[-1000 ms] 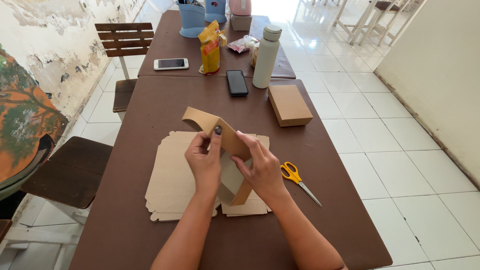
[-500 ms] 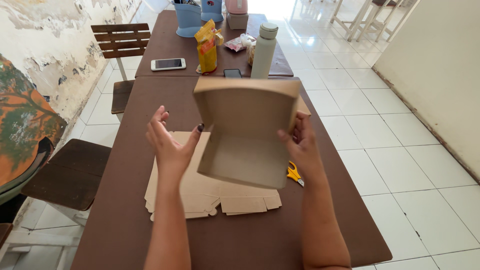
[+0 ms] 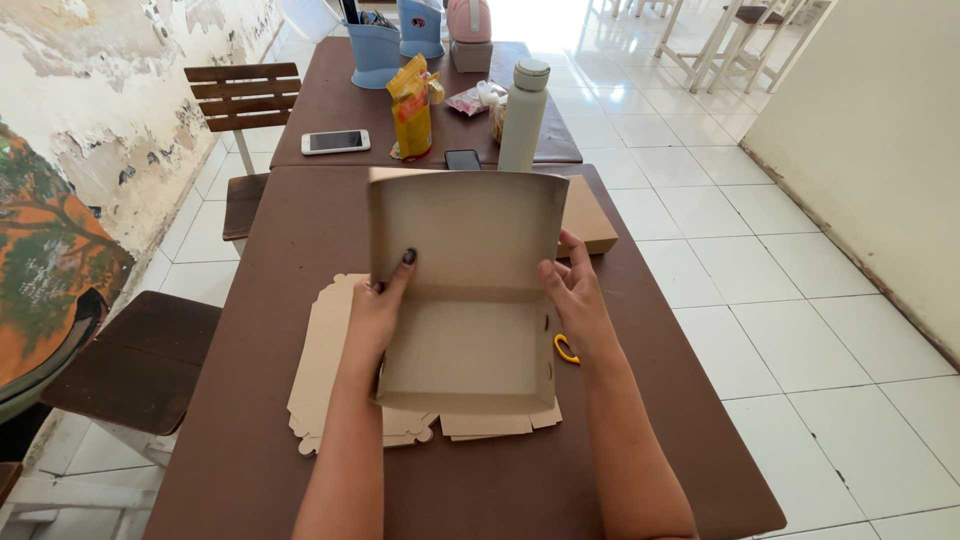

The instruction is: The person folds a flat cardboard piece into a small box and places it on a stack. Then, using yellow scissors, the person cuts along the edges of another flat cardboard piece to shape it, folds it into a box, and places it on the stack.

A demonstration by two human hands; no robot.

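Left grip: I am pinching the left wall of the open cardboard box (image 3: 467, 300) with my left hand (image 3: 380, 310), thumb lying inside against the raised lid, fingers behind.
Right grip: my right hand (image 3: 573, 295) is closing on the right wall the same way, thumb inside near the fold, fingers wrapped round the outside.
Box: it is sitting low over the table (image 3: 250, 440), tray toward me, lid standing nearly upright at the far side; I cannot tell whether the tray is resting on what lies under it.
Beneath: a stack of flat box blanks (image 3: 330, 385) is lying under the tray, its notched edges showing at left and front.
Beside: yellow-handled scissors (image 3: 566, 349) are peeking out just right of the tray; a finished closed box (image 3: 588, 215) is lying behind the lid.
Farther off: a pale bottle (image 3: 523, 103), a dark phone (image 3: 462, 159), a white phone (image 3: 335, 141) and a yellow packet (image 3: 412, 108).
Doing it well: I judge that both walls should be held square with even pressure, the crease followed straight, so the lid is not folding crooked.
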